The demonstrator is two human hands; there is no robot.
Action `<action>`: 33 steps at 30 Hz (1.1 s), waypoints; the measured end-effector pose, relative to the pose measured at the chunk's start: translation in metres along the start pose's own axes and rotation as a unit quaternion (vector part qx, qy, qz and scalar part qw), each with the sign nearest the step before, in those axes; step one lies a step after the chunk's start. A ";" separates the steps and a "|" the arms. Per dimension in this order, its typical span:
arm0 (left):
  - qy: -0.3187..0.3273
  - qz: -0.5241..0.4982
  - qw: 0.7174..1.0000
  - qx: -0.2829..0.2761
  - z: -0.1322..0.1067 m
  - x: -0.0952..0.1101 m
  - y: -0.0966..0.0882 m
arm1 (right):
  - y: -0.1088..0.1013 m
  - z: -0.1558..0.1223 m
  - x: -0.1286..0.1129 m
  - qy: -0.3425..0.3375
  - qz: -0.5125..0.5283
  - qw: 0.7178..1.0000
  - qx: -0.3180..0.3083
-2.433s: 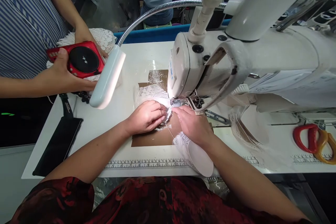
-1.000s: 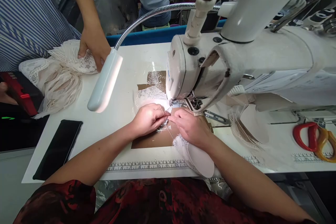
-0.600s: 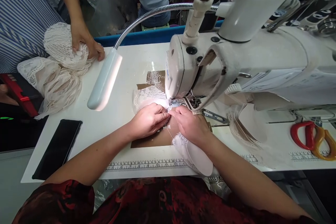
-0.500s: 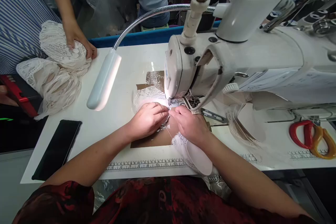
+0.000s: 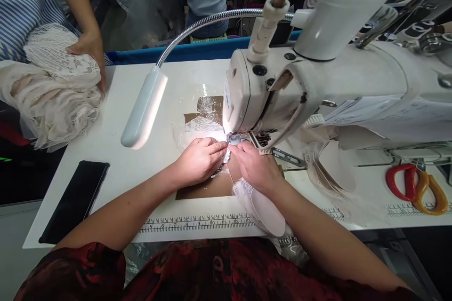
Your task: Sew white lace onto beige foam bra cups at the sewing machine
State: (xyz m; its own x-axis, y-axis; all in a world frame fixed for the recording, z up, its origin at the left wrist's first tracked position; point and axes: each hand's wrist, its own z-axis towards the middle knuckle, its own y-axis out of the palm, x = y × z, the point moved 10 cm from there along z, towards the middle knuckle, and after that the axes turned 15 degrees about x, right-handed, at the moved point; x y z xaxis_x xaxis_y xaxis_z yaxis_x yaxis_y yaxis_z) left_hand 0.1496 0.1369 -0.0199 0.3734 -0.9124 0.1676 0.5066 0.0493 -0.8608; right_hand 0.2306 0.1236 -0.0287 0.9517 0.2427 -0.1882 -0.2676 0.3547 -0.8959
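Observation:
At the needle of a white sewing machine [image 5: 242,94], my left hand [image 5: 199,162] is closed, its fingertips pressed on a white lace piece [image 5: 202,126] that spreads out behind it. My right hand [image 5: 259,167] pinches the work from the other side, fingertips almost meeting the left ones. What lies between the fingertips is mostly hidden. Below my right wrist hangs a lace-edged white cup piece [image 5: 266,214], reaching over the table's front edge. Brown tape [image 5: 208,190] covers the table under both hands.
A lit gooseneck lamp [image 5: 144,108] arches over the left side. A black phone [image 5: 74,202] lies front left. Another person's hand [image 5: 90,51] holds bundled lace [image 5: 60,103]. Stacked cup pieces [image 5: 335,167] and red-and-yellow-handled scissors [image 5: 416,188] lie right. A ruler strip [image 5: 197,222] runs along the front.
The other person's hand and the lace bundle have moved left, off the table's corner, and the red-and-black object there is now mostly covered. My hands have stayed nearly in place.

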 end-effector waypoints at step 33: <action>-0.004 -0.021 0.999 0.038 -0.004 -0.010 -0.008 | -0.001 0.000 0.008 0.002 0.021 0.999 0.024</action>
State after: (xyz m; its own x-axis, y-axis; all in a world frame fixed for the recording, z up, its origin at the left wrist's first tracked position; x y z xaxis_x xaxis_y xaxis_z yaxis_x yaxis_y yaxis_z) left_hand 0.1391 0.1439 -0.0166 0.3570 -0.9110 0.2062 0.5795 0.0429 -0.8138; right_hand 0.2387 0.1251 -0.0298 0.9399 0.2552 -0.2267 -0.3141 0.3870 -0.8669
